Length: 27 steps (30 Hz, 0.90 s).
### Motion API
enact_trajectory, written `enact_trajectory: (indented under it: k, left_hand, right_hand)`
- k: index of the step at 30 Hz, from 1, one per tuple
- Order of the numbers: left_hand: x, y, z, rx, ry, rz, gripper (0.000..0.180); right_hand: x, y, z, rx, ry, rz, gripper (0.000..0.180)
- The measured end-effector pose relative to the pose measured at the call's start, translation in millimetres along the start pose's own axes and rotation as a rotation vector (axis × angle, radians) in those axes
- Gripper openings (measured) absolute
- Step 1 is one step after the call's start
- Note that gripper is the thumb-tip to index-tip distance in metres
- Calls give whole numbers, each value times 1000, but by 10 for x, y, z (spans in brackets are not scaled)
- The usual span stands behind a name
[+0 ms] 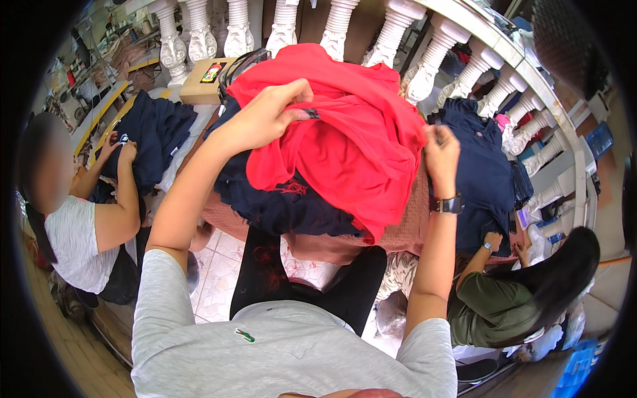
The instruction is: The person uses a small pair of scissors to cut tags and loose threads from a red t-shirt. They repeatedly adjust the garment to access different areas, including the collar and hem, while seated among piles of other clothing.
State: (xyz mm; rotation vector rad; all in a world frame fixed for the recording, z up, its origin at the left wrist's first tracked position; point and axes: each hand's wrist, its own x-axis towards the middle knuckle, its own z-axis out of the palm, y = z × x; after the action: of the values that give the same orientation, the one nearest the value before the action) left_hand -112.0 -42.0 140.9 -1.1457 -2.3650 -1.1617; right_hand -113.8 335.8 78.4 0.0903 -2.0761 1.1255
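Sorting clothes: left hand (265, 116) pinches the red shirt (345, 139); right hand (441, 152) prob. grips its edge, w/ navy shirts (285, 205) beneath. Next needs spreading it flat.

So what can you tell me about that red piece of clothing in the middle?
The red garment is a plain, soft knit-looking fabric, crumpled and folded over itself, not spread flat. It lies on top of a pile of dark navy clothes over a pinkish cloth. The left hand grips a fold near its upper left, by a small dark tag, and the right hand pinches its right edge. One corner hangs down toward the person.
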Motion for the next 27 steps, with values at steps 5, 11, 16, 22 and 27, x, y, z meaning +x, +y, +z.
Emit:
enact_trajectory:
  k: [5,11,16,22,27]
  left_hand:
    - [-240,-142,-68,-298,-159,-204,27]
    - [-186,4,23,-95,-49,-50,32]
    - [139,-52,529,50,252,176,18]
    - [-62,98,475,-313,376,-28,7]
    - [-959,516,641,-300,-563,117,12]
  right_hand:
    - [92,-518,-167,155,-210,71,22]
    - [-231,-663,161,-155,-189,1,37]
    - [-180,-801,419,-50,-148,9,36]
    - [-348,-632,164,-52,-112,26,31]
    - [-751,-672,-196,-138,-185,252,31]
